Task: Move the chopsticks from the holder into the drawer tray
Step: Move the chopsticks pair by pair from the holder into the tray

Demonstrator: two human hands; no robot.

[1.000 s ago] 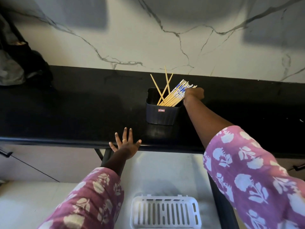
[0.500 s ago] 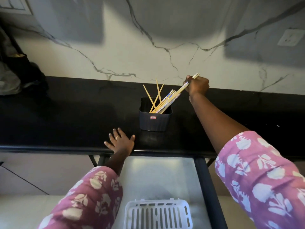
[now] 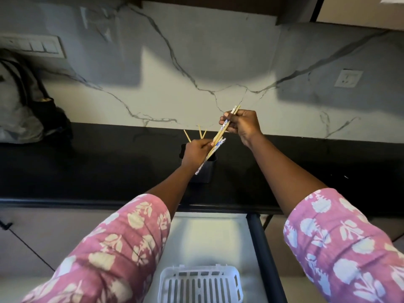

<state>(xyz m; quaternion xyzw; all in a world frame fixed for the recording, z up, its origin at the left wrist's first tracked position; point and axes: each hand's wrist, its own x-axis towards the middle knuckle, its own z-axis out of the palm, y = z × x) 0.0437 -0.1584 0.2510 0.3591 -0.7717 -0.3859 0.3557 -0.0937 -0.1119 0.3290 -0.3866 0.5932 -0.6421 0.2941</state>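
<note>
A dark square chopstick holder (image 3: 206, 171) stands on the black counter, mostly hidden behind my left hand. My right hand (image 3: 242, 124) is shut on a bundle of wooden and blue-patterned chopsticks (image 3: 219, 136), lifted above the holder and slanting down to the left. My left hand (image 3: 196, 153) grips the lower part of the same bundle. Three plain wooden chopsticks (image 3: 200, 134) still poke up out of the holder behind my left hand. A white slotted tray (image 3: 200, 283) lies in the open drawer (image 3: 207, 239) below the counter.
The black counter (image 3: 109, 167) runs across the view under a white marble wall. A grey and black bag (image 3: 24, 106) sits at the far left. The drawer's dark right rail (image 3: 264, 254) runs towards me. A wall socket (image 3: 348, 78) is at right.
My right hand has lifted a bundle of chopsticks up out of the holder. My left hand left the counter edge and took hold of the bundle's lower part.
</note>
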